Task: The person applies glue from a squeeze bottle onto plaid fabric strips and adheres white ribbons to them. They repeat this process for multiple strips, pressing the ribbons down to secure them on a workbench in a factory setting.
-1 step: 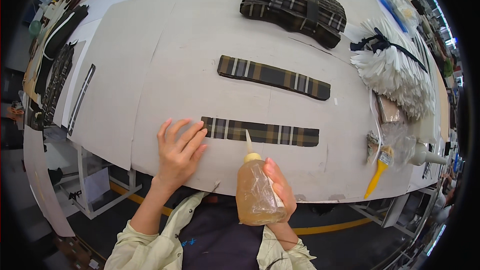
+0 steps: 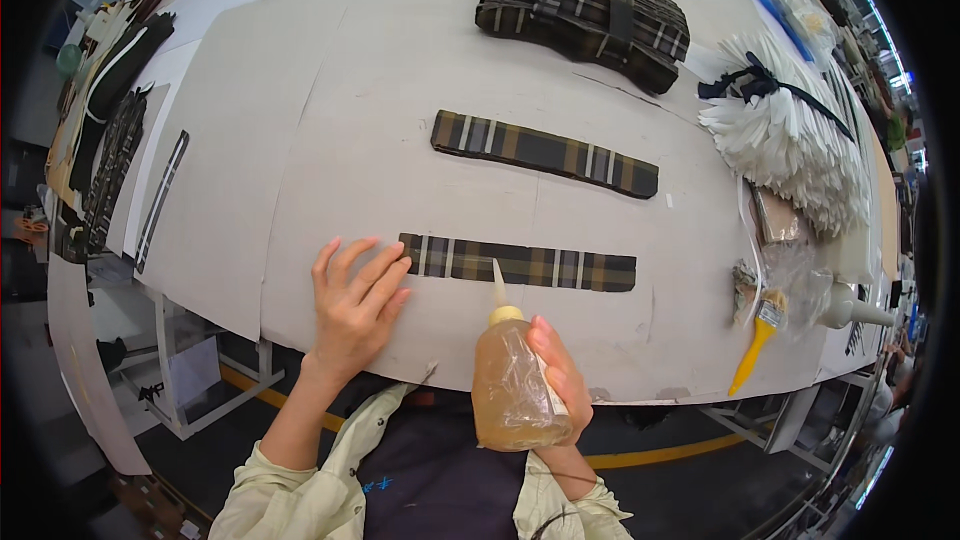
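Observation:
A dark plaid fabric strip (image 2: 590, 273) lies flat on the table in front of me. My left hand (image 2: 355, 305) rests by its left end, fingers stretched out and the fingertips at the strip's edge. In my right hand (image 2: 562, 375) is a squeeze bottle (image 2: 508, 380) of amber liquid, its pale pointed nozzle aimed away from me. The nozzle's tip is over the strip, left of its middle; whether it touches the cloth I cannot tell. Farther off lies a second, thicker piece, a stack of plaid strips (image 2: 545, 154), slightly slanted.
A large tied bundle of plaid pieces (image 2: 585, 20) sits at the far side of the table (image 2: 350, 160). To the right are a tied bundle of white strips (image 2: 780, 130), clear plastic wrap and a yellow-handled brush (image 2: 752, 355). A narrow striped strip (image 2: 162, 200) lies at left.

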`<act>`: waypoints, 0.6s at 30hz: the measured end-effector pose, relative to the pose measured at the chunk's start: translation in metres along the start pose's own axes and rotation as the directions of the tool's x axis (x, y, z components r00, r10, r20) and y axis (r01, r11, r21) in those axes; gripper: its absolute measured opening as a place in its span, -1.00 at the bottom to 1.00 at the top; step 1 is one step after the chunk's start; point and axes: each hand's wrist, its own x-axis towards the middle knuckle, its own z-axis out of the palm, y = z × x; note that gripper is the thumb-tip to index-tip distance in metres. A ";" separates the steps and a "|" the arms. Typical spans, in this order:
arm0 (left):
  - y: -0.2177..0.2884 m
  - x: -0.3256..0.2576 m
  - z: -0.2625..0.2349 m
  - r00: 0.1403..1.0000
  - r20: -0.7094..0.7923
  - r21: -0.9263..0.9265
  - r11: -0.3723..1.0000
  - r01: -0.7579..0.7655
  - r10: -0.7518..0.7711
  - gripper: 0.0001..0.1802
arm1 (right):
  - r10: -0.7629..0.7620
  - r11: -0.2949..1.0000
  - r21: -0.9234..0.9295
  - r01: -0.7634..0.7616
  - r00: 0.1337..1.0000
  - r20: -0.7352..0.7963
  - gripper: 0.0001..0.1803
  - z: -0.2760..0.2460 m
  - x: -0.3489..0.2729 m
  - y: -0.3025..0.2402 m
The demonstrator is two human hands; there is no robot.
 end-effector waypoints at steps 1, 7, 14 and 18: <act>0.000 0.000 0.000 1.000 0.000 0.000 1.000 -0.001 0.001 -0.66 | -0.010 1.000 -0.019 0.010 1.000 0.004 -0.55 -0.003 0.000 0.000; 0.004 0.002 0.001 1.000 0.004 0.002 1.000 -0.005 0.005 -0.68 | -0.040 0.990 -0.140 0.035 0.999 -0.030 -0.52 -0.019 -0.001 -0.003; 0.008 0.005 0.001 1.000 0.000 0.026 1.000 -0.002 0.002 -0.71 | -0.074 0.965 -0.257 0.047 0.993 -0.097 -0.52 -0.039 -0.003 -0.002; 0.008 0.003 0.003 1.000 0.019 0.029 1.000 -0.002 0.002 -0.68 | -0.112 0.941 -0.332 0.060 0.984 -0.140 -0.56 -0.046 -0.004 0.002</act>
